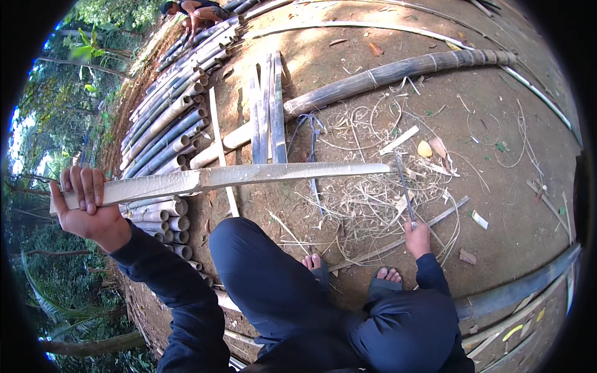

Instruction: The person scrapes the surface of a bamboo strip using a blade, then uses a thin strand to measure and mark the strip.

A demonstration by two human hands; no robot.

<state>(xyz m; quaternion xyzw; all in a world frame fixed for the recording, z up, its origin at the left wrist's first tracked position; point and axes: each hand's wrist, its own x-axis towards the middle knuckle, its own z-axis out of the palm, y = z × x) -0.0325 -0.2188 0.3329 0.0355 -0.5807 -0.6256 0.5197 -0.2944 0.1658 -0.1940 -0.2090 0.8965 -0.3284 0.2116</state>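
My left hand [90, 205], raised at the left, is closed round one end of a long pale split bamboo strip [267, 174]. The strip runs nearly level across in front of me, with a node about a third of the way along. My right hand [417, 238] grips the handle of a knife [405, 189]. Its thin dark blade points away from me and meets or crosses the strip's right tip; whether it touches is too small to tell. Beneath that tip lies a heap of curly bamboo shavings [367, 208] on the dirt.
A thick bamboo pole [398, 73] lies across the ground, with split bamboo slats [268, 112] leaning over it. Stacked cut bamboo poles [171, 127] fill the left side. Another person [196, 13] crouches at the far left. More bamboo [519, 283] lies at the near right.
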